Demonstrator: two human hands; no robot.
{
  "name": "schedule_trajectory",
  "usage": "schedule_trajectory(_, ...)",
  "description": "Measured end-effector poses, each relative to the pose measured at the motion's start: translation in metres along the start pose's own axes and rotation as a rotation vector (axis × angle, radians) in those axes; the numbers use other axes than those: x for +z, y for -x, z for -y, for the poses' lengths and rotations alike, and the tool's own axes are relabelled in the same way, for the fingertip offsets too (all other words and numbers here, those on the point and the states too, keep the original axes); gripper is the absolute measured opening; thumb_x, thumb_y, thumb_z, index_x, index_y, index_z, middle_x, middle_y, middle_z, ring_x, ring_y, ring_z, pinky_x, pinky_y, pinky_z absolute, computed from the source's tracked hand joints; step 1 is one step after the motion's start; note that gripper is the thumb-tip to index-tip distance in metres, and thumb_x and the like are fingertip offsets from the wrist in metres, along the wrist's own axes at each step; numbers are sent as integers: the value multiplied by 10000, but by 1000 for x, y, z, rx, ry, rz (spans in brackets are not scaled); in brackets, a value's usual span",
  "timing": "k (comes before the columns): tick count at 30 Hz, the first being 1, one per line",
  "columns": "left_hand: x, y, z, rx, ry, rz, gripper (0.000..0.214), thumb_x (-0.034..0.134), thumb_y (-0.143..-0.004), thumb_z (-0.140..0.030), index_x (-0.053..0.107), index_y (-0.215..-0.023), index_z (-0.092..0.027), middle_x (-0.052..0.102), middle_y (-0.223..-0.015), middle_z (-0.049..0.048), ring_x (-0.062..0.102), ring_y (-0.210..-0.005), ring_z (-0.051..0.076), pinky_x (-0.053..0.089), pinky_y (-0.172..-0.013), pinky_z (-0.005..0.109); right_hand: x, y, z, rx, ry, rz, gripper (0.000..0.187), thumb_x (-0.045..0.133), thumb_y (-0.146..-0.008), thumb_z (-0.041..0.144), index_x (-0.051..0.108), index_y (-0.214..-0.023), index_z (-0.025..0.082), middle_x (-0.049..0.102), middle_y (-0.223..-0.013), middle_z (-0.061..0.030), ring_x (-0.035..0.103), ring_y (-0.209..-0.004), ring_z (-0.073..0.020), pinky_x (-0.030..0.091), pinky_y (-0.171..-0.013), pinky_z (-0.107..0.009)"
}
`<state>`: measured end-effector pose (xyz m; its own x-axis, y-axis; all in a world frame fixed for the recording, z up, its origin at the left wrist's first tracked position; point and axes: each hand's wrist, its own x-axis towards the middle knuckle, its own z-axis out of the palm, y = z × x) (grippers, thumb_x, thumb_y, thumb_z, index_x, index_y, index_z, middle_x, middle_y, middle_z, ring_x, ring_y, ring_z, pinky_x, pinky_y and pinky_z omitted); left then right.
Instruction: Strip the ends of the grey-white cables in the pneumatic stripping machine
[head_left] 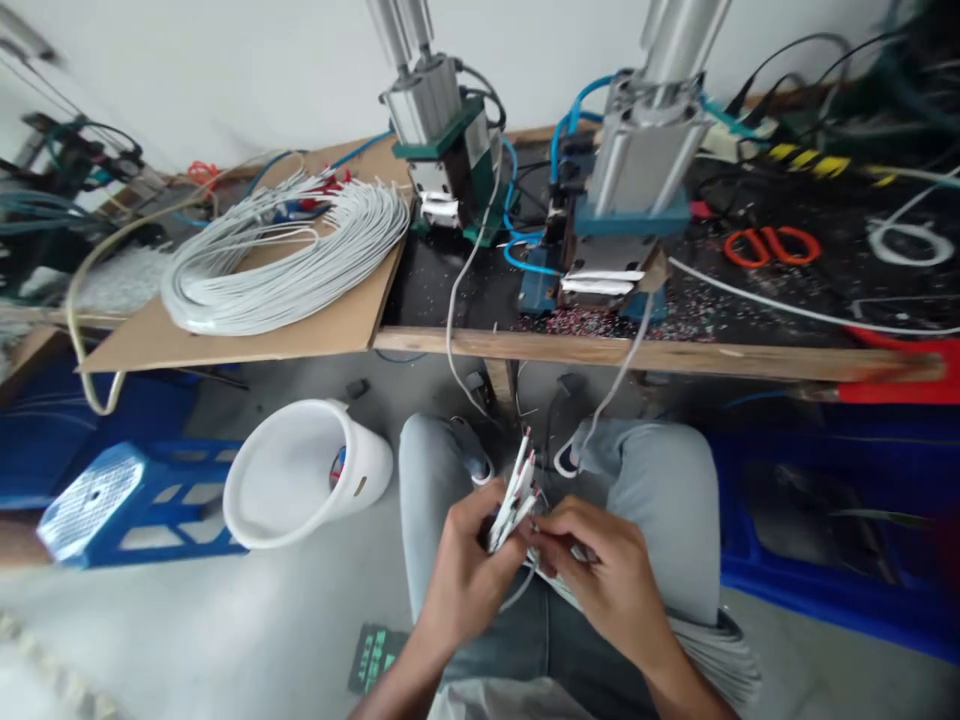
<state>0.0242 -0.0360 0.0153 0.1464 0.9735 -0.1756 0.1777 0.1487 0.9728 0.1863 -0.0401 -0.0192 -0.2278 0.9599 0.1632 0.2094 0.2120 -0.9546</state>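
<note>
My left hand (474,565) is closed around a bunch of white cables (514,500), whose stripped ends point up and show small red and dark inner wires. Close against it, my right hand (600,565) has thumb and forefinger pinched at the lower side of the bunch, on what looks like one of the cables; the fingertips partly hide it. Both hands are above my lap, between my knees. More of the grey-white cable (716,650) hangs in a bundle over my right thigh.
A large coil of white cable (285,260) lies on cardboard (225,345) at the bench's left. Two pneumatic presses (442,140) (630,200) stand on the bench, whose wooden edge (675,357) is ahead. Orange-handled scissors (772,247) lie right. A white bucket (307,475) and blue stool (150,500) stand left.
</note>
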Motion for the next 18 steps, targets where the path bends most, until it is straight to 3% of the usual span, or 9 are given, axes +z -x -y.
schedule_trajectory(6,11,-2,-5,-135,239,-19,118,555,-838,-117,544,-740,-181,516,-651,-36,480,-619,123,406,-611,235,7,3,-9,-37,-84,-86,130,657,-844,125,683,-890,244,633,-656,54,599,-561,-89,470,-526,-222)
schedule_trajectory(11,11,-4,3,-229,277,-68,104,588,-852,-168,561,-751,-172,380,-595,-71,284,-518,74,267,-492,200,12,7,-14,-168,77,-163,299,617,-843,49,671,-1055,252,701,-838,-1,676,-737,-124,557,-628,-252)
schedule_trajectory(18,1,-3,13,-239,384,51,187,683,-832,-255,552,-737,-162,340,-585,-74,215,-501,65,172,-445,211,9,22,-27,-393,393,-165,550,631,-811,14,580,-1314,230,763,-1037,-56,732,-924,-172,626,-793,-275)
